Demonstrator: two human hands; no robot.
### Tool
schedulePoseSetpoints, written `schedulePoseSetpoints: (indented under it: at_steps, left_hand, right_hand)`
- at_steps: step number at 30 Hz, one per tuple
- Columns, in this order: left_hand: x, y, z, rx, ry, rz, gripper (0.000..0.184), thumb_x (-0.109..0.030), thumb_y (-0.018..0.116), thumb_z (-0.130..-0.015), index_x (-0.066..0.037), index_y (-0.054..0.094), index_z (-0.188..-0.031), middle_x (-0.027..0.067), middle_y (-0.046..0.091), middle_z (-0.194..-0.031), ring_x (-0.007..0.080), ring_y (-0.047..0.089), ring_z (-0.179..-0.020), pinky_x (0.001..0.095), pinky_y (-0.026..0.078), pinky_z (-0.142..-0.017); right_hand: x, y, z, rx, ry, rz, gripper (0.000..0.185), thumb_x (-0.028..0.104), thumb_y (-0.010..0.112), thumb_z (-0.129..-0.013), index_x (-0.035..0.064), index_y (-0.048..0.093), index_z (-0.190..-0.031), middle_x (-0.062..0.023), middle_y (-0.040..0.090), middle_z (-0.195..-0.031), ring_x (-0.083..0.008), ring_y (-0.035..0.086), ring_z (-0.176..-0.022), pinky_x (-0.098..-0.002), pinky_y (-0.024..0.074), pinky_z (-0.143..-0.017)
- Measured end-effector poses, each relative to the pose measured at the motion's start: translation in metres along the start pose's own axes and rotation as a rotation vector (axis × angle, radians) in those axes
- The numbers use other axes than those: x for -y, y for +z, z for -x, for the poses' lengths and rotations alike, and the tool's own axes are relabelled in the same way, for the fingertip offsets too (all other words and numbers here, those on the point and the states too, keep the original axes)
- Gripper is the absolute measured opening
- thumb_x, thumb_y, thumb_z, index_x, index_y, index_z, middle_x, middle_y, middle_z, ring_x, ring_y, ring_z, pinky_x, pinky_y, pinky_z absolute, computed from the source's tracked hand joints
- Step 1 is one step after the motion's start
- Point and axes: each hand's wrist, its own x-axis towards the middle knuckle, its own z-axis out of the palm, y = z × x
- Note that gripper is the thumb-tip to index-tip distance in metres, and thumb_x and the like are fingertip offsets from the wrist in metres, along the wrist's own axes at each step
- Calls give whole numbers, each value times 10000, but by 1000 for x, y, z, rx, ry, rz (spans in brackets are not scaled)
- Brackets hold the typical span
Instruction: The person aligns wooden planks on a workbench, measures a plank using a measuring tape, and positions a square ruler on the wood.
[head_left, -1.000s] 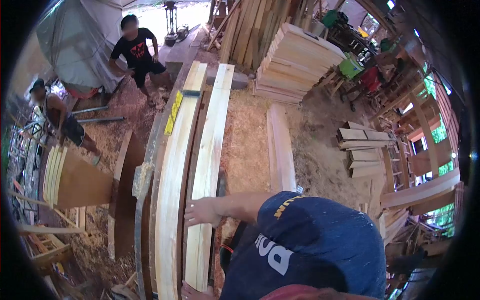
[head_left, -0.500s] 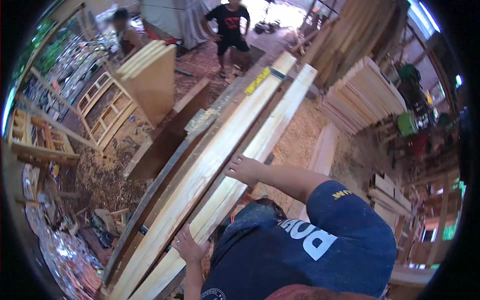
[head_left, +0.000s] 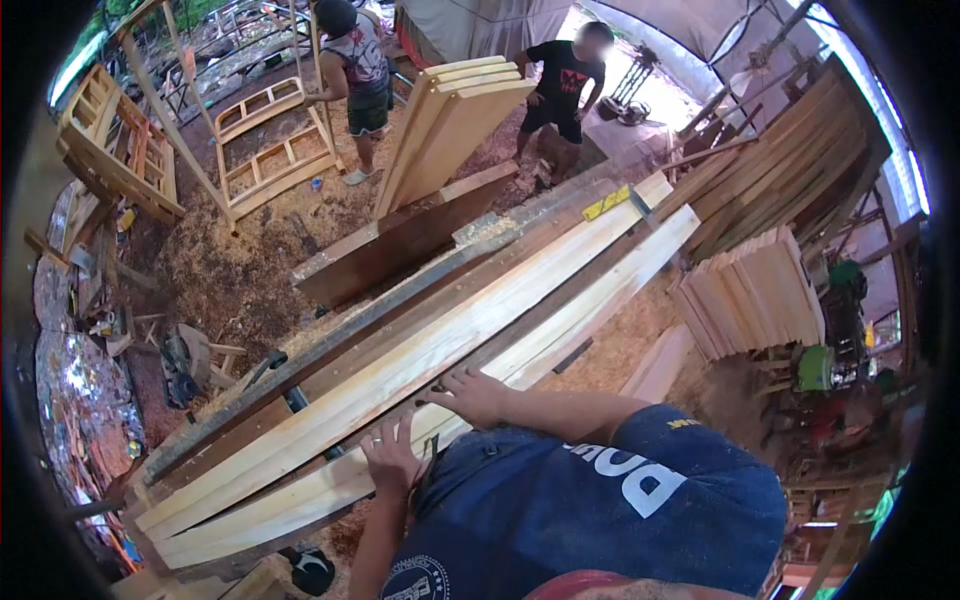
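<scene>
Two long pale wooden boards lie side by side on a workbench, a dark gap between them. My left hand (head_left: 392, 452) is on the near wooden plank (head_left: 330, 485), its fingers apart and bent over the far edge. Further along the same plank, my right hand (head_left: 468, 396) hooks its fingers over that edge too, close to the left one. Beyond the gap lies the far board (head_left: 400, 370), which neither hand touches. A yellow level or ruler (head_left: 608, 203) sits near its far end, beside a dark clamp-like piece (head_left: 640, 204).
Past the bench stand wooden panels (head_left: 440, 135) and light wooden frames (head_left: 275, 150). Two people, one in a black shirt (head_left: 562, 85) and one in a patterned top (head_left: 358, 60), are behind them. Stacked boards (head_left: 750, 295) stand at right. Sawdust (head_left: 240, 270) covers the ground.
My view has turned, so the bench lies flatter across it. My hands are closer together on the near plank. The person at the back left shows more fully beside the frames.
</scene>
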Motion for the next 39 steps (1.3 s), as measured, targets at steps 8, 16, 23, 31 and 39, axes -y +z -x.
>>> schedulePoseSetpoints:
  at_steps: [8, 16, 23, 31, 39]
  left_hand:
    - [8, 17, 7, 47, 5, 11, 695, -599, 603, -908, -184, 611, -1465, 97, 631, -1145, 280, 602, -1020, 485, 412, -922]
    - [7, 16, 5, 180, -19, -58, 614, -563, 613, -964, -199, 624, -1458, 87, 651, -1197, 272, 599, -1093, 495, 382, -1002]
    - [10, 21, 10, 204, 1, -117, 680, -650, 590, -955, -206, 615, -1469, 81, 647, -1210, 275, 585, -1103, 485, 377, -1008]
    - [16, 37, 16, 111, 39, -163, 537, -513, 571, -1010, -203, 636, -1444, 52, 656, -1182, 249, 606, -1036, 457, 381, -937]
    - [15, 38, 16, 24, 73, -233, 601, -600, 576, -983, -222, 641, -1446, 51, 653, -1151, 250, 601, -1019, 462, 373, -910]
  right_hand:
    - [-7, 3, -2, -38, -57, -12, 807, 287, 741, -895, 203, 404, -1624, -186, 592, -1399, -401, 587, -1296, -573, 455, -1069]
    - [-15, 30, -6, -150, -87, -18, 645, 291, 628, -977, 165, 457, -1587, -163, 606, -1378, -346, 589, -1321, -577, 446, -1059]
    - [-19, 33, -6, -196, -110, -41, 616, 315, 628, -963, 120, 501, -1533, -151, 609, -1342, -325, 594, -1303, -542, 445, -1035]
    - [-18, 37, -7, -222, -96, -31, 548, 323, 626, -956, 133, 545, -1464, -137, 622, -1310, -319, 602, -1289, -531, 450, -1014]
    - [-19, 40, -8, -248, -92, -8, 510, 306, 614, -964, 154, 556, -1448, -117, 632, -1305, -308, 626, -1254, -526, 452, -1024]
